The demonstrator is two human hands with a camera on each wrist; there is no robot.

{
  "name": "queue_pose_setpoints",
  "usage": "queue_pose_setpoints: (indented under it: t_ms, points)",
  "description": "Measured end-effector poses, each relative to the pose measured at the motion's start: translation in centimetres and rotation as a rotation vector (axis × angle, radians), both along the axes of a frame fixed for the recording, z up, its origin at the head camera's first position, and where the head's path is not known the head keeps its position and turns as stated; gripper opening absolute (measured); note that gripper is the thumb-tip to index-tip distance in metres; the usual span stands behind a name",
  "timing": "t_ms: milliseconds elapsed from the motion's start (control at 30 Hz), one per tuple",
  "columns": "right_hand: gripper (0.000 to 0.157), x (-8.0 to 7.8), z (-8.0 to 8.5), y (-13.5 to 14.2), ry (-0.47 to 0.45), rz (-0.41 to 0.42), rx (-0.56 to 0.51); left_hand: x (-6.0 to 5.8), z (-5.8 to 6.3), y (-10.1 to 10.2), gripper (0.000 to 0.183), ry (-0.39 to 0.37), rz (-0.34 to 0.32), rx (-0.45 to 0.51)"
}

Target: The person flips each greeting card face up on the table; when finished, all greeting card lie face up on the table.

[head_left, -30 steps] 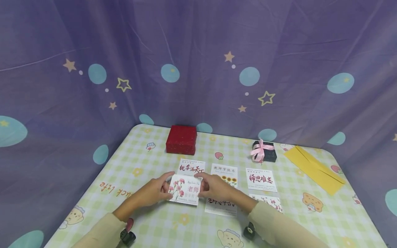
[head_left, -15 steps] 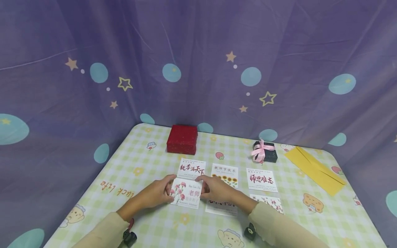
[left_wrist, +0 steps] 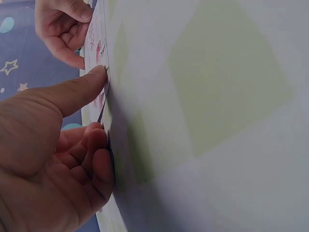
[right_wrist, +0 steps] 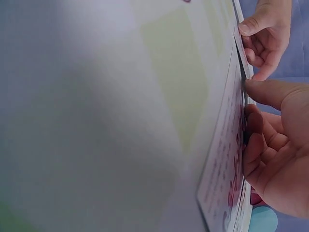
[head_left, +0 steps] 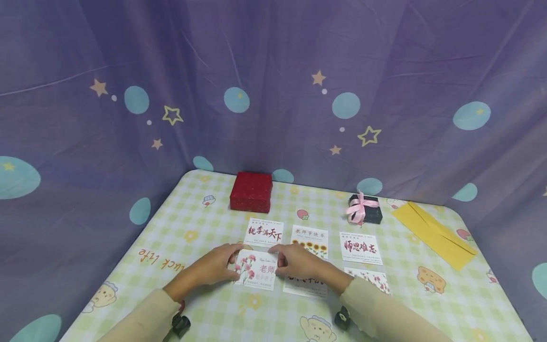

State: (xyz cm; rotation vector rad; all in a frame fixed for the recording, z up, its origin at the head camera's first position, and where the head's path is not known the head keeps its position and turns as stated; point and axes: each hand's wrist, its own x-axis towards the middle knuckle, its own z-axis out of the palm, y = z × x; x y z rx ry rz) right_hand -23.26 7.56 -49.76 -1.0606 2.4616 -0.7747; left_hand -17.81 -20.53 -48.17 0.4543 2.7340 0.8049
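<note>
A white greeting card [head_left: 256, 270] with pink carnations and red lettering lies almost flat, close over the checked cloth. My left hand [head_left: 213, 267] pinches its left edge; in the left wrist view the thumb [left_wrist: 91, 79] is on top with curled fingers at the edge. At the opposite edge my right hand [head_left: 299, 261] pinches it between thumb and fingers. Just behind is a card with red brush lettering [head_left: 264, 232]. A sunflower card [head_left: 309, 235] and another red-lettered card [head_left: 304, 288] lie partly hidden by my right hand and forearm.
On the right lie a red-lettered card [head_left: 361, 248] and a floral card [head_left: 372, 278], partly behind my sleeve. A red box [head_left: 251, 192], a black box with a pink bow [head_left: 372, 213] and a yellow envelope [head_left: 433, 232] are farther back. A purple curtain [head_left: 273, 57] hangs behind the table.
Both hands have brought the carnation card down and slightly toward me, so it lies flatter. The red-lettered card behind it is now uncovered. The other cards and boxes have stayed put.
</note>
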Motion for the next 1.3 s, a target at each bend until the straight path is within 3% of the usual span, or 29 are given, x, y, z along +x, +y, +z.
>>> queue_pose_setpoints:
  t_ms: [300,533,833,933,1067,1300]
  points:
    - [0.058,0.0,0.0,0.0,0.003,-0.016,0.014,-0.4,0.0,0.1,0.079,0.011,-0.012,-0.037]
    - [0.01,-0.1,-0.1,-0.1,0.018,0.001,0.025,-0.5,-0.1,-0.1,0.078,0.049,-0.066,-0.058]
    - [0.012,-0.3,-0.2,-0.1,0.053,0.044,0.011,-1.0,-0.1,-0.1,0.079,-0.001,-0.054,-0.086]
    - [0.029,-0.2,0.4,0.3,0.026,0.044,0.028,-1.0,0.2,-0.2,0.079,-0.011,-0.065,-0.073]
    - [0.058,-1.0,2.4,1.6,0.047,0.056,0.009,-1.2,1.6,-1.0,0.074,0.03,-0.101,-0.032]
    - [0.051,-2.5,7.5,5.4,0.184,0.022,-0.075,-2.6,6.9,-1.7,0.061,0.236,-0.069,-0.004]
